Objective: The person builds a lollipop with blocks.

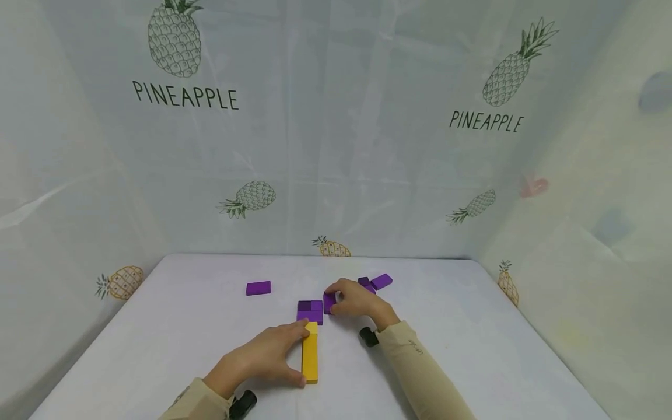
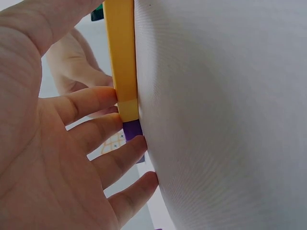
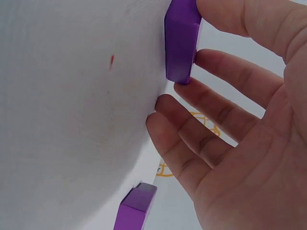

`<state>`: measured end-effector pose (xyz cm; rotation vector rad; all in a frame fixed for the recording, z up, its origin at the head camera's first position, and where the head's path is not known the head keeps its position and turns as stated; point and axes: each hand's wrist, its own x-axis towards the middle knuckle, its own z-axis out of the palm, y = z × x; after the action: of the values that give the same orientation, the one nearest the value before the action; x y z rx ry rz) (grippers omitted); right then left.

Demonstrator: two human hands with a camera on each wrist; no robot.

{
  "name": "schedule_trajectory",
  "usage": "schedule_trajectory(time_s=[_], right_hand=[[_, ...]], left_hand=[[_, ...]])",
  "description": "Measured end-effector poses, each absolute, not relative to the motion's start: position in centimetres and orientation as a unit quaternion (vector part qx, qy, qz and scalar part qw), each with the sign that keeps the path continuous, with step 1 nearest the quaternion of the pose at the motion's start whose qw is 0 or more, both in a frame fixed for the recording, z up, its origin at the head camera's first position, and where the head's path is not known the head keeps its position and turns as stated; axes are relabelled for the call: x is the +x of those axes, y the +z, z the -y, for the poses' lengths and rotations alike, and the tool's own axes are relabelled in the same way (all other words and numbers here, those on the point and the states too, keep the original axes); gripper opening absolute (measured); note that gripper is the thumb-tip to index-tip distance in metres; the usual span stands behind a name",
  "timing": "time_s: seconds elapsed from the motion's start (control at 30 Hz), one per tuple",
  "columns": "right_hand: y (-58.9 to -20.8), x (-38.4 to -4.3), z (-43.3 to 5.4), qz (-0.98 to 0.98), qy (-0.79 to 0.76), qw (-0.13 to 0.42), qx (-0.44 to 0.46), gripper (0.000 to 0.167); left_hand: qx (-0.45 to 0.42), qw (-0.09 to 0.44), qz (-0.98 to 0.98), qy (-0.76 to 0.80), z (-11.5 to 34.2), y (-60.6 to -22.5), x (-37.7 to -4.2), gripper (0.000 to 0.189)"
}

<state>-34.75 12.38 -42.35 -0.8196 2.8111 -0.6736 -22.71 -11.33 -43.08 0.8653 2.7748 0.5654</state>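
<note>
A long yellow block (image 1: pixel 310 359) lies lengthwise on the table, with a lighter yellow piece at its far end. My left hand (image 1: pixel 268 354) rests along its left side, thumb near the close end and fingertips at the far end; in the left wrist view the fingers (image 2: pixel 96 103) look fairly straight against it. Just beyond sits a group of purple blocks (image 1: pixel 310 317), one part darker. To the right of that group, my right hand (image 1: pixel 357 300) pinches a purple block (image 3: pixel 182 45) between thumb and fingers, its other fingertips touching the table.
A single purple block (image 1: pixel 258 288) lies at the back left. Farther right, behind my right hand, are a loose purple block (image 1: pixel 381 281) and a partly hidden dark purple one (image 1: pixel 364 282). A pineapple-printed curtain (image 1: pixel 336 146) stands behind the white table (image 1: pixel 446 350).
</note>
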Motion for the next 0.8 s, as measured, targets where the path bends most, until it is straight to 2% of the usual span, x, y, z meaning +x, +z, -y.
schedule_trajectory(time_s=[0.8], right_hand=[[-42.10,-34.28,-11.97,-0.934,-0.215,0.065,-0.277,0.046]], left_hand=[[0.306,0.073,-0.933,0.177,11.50,-43.22,-22.82,0.090]])
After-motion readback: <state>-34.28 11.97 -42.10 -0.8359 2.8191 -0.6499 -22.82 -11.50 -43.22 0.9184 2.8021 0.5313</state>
